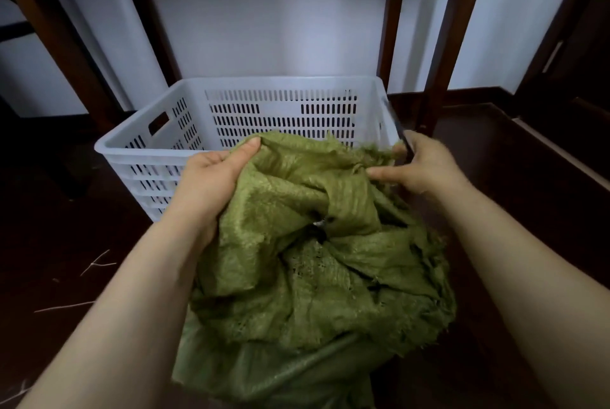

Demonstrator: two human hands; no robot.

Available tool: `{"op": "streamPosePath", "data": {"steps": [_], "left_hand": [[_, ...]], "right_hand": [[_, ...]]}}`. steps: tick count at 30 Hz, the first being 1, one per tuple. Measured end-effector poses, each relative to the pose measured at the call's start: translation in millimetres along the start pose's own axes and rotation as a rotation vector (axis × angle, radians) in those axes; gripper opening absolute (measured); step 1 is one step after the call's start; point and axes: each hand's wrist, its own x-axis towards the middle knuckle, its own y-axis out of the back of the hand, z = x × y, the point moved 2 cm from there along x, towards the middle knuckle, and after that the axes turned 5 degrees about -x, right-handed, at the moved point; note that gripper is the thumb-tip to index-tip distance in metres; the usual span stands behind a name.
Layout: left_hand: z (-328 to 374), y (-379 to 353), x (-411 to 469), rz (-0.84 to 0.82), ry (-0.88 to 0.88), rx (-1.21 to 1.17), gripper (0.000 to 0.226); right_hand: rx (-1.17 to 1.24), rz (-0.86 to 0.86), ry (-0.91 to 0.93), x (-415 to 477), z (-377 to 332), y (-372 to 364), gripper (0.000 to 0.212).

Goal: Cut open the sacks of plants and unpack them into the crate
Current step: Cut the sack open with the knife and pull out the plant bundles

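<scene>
The olive-green woven plastic sack (313,276) is crumpled into deep folds. Its weave is coarse and torn into small holes in the middle, and its cut edges are frayed into loose threads. It sits on the dark floor (66,227) between the forearms. Its long axis runs from the person's body towards the white slotted plastic crate (231,88), and its frayed open end points at the crate's near wall.

The left hand (208,177) grips a raised fold at that far end, with the thumb on top and the fingers (198,162) curled underneath. The right hand (425,167) pinches the frayed rim just beyond its fingertips. A thin dark object (407,148) stands by its fingers; I cannot tell what it is. A few pale dry stalks (95,263) lie on the floor left of the left forearm.
</scene>
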Motion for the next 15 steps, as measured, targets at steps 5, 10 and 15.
{"op": "streamPosePath", "data": {"steps": [5,10,15], "left_hand": [[0.5,16.0,5.5,0.132,0.037,-0.127,0.035],[-0.1,32.2,17.2,0.112,0.113,0.062,0.024],[17.0,29.5,39.9,0.145,-0.261,1.235,0.046]], "right_hand": [[-0.155,0.161,-0.109,5.5,5.4,-6.9,0.106],[-0.087,-0.11,-0.188,6.0,23.6,-45.5,0.076],[-0.252,-0.067,-0.063,12.0,12.0,-68.3,0.01]]}}
